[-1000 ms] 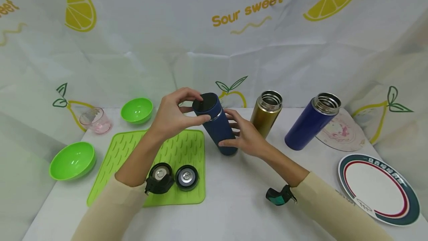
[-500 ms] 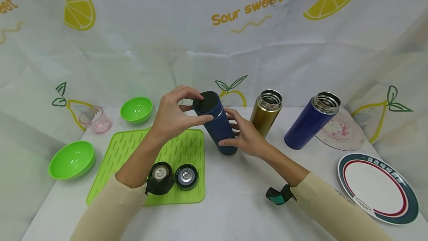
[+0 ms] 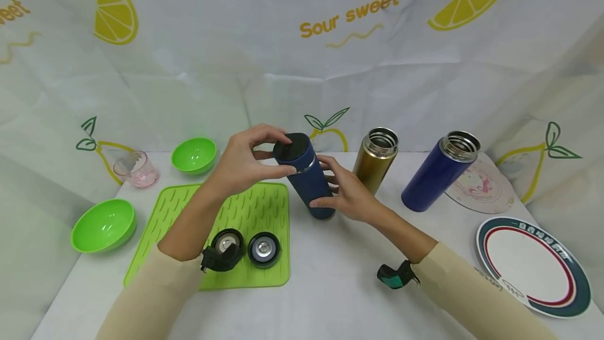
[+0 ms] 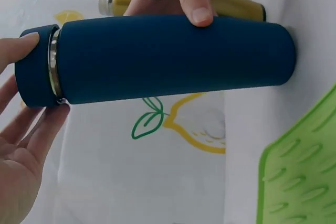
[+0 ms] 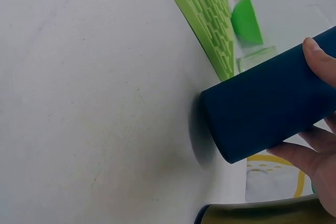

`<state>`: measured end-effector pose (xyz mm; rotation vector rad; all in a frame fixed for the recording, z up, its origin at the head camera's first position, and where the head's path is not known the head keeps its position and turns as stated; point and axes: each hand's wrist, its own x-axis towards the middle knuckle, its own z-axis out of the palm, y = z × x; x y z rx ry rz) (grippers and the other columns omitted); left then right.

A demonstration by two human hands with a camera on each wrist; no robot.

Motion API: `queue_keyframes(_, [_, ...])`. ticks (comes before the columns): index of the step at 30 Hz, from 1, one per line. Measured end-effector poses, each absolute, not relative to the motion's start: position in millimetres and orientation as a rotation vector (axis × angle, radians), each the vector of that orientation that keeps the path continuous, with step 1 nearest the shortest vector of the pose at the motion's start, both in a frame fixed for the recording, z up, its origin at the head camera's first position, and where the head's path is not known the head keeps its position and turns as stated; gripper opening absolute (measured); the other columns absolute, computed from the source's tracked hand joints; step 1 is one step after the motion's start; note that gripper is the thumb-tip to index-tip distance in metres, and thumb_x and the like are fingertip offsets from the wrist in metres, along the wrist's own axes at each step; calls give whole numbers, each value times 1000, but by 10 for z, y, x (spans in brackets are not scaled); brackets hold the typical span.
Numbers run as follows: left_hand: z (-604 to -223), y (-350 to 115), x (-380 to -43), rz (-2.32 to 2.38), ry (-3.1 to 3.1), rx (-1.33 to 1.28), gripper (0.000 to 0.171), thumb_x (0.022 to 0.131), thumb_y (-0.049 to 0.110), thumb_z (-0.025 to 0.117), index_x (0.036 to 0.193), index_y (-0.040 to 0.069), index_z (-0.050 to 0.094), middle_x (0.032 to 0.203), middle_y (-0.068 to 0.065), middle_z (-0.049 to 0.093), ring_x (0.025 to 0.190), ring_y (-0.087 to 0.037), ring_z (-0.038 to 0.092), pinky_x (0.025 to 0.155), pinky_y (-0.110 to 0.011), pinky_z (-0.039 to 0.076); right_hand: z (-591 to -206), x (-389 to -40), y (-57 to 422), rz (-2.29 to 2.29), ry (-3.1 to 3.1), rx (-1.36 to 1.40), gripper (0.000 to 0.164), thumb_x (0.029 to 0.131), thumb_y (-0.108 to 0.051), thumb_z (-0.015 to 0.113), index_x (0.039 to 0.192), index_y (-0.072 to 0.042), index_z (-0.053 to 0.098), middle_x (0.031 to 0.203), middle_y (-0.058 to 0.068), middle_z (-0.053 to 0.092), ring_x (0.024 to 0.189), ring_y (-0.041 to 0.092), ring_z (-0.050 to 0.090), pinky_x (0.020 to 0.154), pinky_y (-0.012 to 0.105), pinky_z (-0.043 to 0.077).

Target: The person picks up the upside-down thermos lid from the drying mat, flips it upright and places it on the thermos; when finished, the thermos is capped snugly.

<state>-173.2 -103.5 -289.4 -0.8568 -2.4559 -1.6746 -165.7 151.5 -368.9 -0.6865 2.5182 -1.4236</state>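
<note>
A dark blue thermos bottle (image 3: pixel 310 190) stands upright at the middle of the table, between both hands. My left hand (image 3: pixel 247 161) pinches its lid (image 3: pixel 291 148) between thumb and fingers, one fingertip lying on the black top. In the left wrist view a silver ring and a thin gap show between the lid (image 4: pixel 37 66) and the bottle body (image 4: pixel 173 59). My right hand (image 3: pixel 346 190) grips the body from the right, thumb in front and fingers behind. Just right of that hand stands a gold thermos (image 3: pixel 375 164) without a lid.
Two round lids (image 3: pixel 263 250) lie on a green drying mat (image 3: pixel 257 209). Green bowls (image 3: pixel 104 226) and a pink glass (image 3: pixel 137 169) stand left. An open blue thermos (image 3: pixel 439 172), a round pink-patterned mat (image 3: pixel 486 185) and a rimmed plate (image 3: pixel 533 266) are on the right.
The left hand and forearm have shifted slightly, still holding the lid. The right hand keeps its grip on the bottle, which stays in place.
</note>
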Motion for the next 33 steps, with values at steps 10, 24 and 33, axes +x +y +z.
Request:
queue_keyframes(10, [-2790,-995,-1718,-1440,-2662,-819,65,81,32,86,137,19,57,142,-2,58,123,-22,60,91,-37,61,-3700,-1662,1502,-1408,2511,-694,95,83,-14,84,159,-21,28,158,19,44,142,46,49,109,64,47])
queue_keyframes(24, [-2591,-1106,-1781,-1474,-2737,-1093,59,80,6,78,137,11,65,145,-4,58,135,-21,53,100,-49,57,-3642,-1670,1483,-1367,2521,-697,95,82,-15,86,158,-21,30,160,17,43,143,46,48,110,64,46])
queue_keyframes(33, [-2610,-1056,-1730,-1174,-2806,-888,67,81,40,84,142,24,61,132,-1,59,114,-19,56,88,-36,55,-3645,-1678,1486,-1379,2513,-726,94,82,-15,85,158,-21,30,158,18,44,142,46,49,110,63,47])
